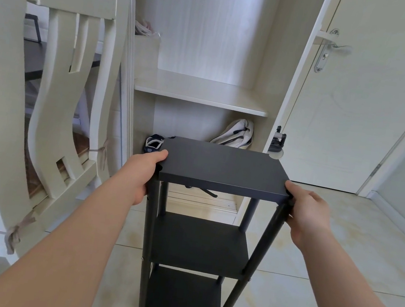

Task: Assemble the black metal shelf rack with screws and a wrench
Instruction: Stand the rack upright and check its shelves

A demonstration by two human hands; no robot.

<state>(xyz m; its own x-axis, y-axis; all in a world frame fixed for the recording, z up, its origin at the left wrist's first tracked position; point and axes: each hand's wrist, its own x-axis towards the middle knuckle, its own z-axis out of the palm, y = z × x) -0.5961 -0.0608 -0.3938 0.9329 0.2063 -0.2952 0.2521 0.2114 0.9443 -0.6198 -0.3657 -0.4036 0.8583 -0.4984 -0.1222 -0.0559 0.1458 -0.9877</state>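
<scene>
Rack: we see a black metal shelf rack [257, 252] of three tiers, standing upright between our left hand [145, 174] and right hand [309, 215].
Top shelf: the top shelf [223, 166] is a flat matte rectangle with notched corners, lying level and spanning from one hand to the other; each hand grips a near corner.
Posts: four round black posts [147, 249] stand at the corners; the near pair runs down from just under our hands.
Lower tiers: the middle shelf [199, 244] and bottom shelf [184, 296] lie level, well below both hands.
</scene>
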